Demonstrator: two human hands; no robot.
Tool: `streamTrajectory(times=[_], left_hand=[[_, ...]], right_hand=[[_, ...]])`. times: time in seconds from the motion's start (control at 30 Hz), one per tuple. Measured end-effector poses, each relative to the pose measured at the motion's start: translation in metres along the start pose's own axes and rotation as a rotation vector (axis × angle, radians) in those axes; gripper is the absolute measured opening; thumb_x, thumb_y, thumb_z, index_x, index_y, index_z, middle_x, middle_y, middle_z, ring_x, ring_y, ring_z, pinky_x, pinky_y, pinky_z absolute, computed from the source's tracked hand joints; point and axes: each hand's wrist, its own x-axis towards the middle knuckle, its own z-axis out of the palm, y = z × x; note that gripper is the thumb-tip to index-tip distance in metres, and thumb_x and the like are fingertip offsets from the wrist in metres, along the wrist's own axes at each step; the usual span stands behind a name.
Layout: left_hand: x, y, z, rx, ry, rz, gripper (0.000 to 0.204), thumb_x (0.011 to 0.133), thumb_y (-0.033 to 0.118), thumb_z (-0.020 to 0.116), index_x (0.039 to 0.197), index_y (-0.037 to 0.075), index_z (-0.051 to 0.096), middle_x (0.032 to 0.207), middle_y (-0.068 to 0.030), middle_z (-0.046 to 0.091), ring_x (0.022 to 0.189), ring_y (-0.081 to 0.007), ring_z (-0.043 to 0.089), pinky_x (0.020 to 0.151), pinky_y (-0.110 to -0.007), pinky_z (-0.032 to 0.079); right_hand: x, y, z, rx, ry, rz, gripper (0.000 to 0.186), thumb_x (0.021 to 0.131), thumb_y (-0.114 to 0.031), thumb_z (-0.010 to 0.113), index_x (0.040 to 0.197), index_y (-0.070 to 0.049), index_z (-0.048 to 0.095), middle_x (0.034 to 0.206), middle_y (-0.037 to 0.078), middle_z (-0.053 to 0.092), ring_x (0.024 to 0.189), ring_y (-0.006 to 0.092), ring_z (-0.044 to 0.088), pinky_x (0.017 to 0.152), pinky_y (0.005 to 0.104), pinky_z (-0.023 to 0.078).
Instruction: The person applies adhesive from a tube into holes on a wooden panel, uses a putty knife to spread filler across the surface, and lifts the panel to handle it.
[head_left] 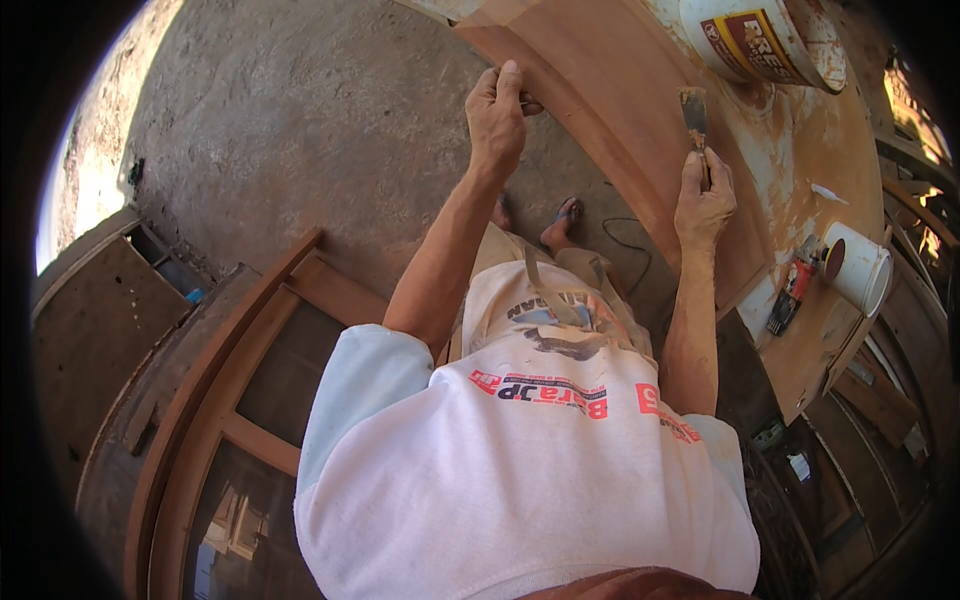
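Note:
My right hand (705, 205) is wrapped round the handle of a putty knife (692, 108), whose flat blade points away from me. Brown and pale residue coats that blade. It is over a long reddish-brown wooden panel (600, 110) that lies on the work table. Off the panel's left edge, my left hand (498, 112) is closed with thumb and fingers pinched together. Whatever it may hold is too small or hidden to name.
The work table (815, 140) is smeared white. On it are a large white bucket (705, 45), a smaller white tub (862, 272), a red and black power tool (793, 290) and a small white object (828, 193). Wooden frames (215, 420) with dark panes stand behind me on the left. A dark cable (625, 240) lies on the floor.

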Motion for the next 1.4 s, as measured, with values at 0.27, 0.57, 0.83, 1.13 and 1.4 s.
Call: streamTrajectory(times=[0.27, 0.57, 0.83, 1.13, 1.4], left_hand=[[0.0, 0.001, 0.005, 0.056, 0.006, 0.016, 0.032, 0.106, 0.032, 0.058, 0.106, 0.0, 0.065, 0.091, -0.0039, 0.063, 0.079, -0.01, 0.062, 0.072, -0.027, 0.058], [0.0, 0.001, 0.007, 0.099, 0.003, 0.009, 0.034, 0.106, 0.032, 0.058, 0.109, -0.002, 0.065, 0.095, -0.0063, 0.067, 0.081, -0.0101, 0.063, 0.071, -0.027, 0.056], [0.005, -0.002, 0.008, 0.161, 0.086, 0.029, 0.028, 0.105, 0.028, 0.06, 0.105, 0.0, 0.064, 0.09, -0.0025, 0.065, 0.078, -0.0084, 0.058, 0.067, -0.026, 0.05], [0.002, -0.008, 0.015, 0.174, 0.153, 0.115, 0.025, 0.104, 0.025, 0.063, 0.097, 0.001, 0.064, 0.082, 0.0018, 0.062, 0.072, -0.0045, 0.052, 0.063, -0.024, 0.046], [0.005, -0.019, 0.002, 0.254, 0.115, 0.172, 0.03, 0.105, 0.028, 0.06, 0.113, 0.0, 0.064, 0.098, -0.0038, 0.067, 0.09, -0.011, 0.064, 0.081, -0.031, 0.056]], right_hand=[[0.002, 0.002, 0.002, 0.02, 0.008, -0.01, 0.029, 0.097, -0.017, 0.067, 0.113, 0.006, 0.068, 0.097, 0.015, 0.069, 0.088, 0.0288, 0.068, 0.077, 0.0391, 0.055], [0.001, 0.001, 0.005, -0.062, -0.002, 0.032, 0.027, 0.098, -0.015, 0.065, 0.115, 0.007, 0.067, 0.099, 0.015, 0.067, 0.089, 0.0288, 0.068, 0.077, 0.0382, 0.055], [0.004, -0.005, 0.002, -0.098, -0.049, 0.068, 0.027, 0.098, -0.014, 0.063, 0.116, 0.007, 0.065, 0.098, 0.017, 0.066, 0.087, 0.0317, 0.065, 0.077, 0.0408, 0.052], [0.002, -0.001, 0.002, -0.149, -0.065, 0.068, 0.028, 0.097, -0.012, 0.065, 0.118, 0.006, 0.064, 0.097, 0.015, 0.066, 0.086, 0.0273, 0.064, 0.077, 0.0379, 0.052], [0.006, -0.002, -0.005, 0.007, -0.114, 0.147, 0.027, 0.097, -0.014, 0.067, 0.117, 0.005, 0.067, 0.097, 0.012, 0.067, 0.086, 0.0217, 0.065, 0.073, 0.0336, 0.052]])
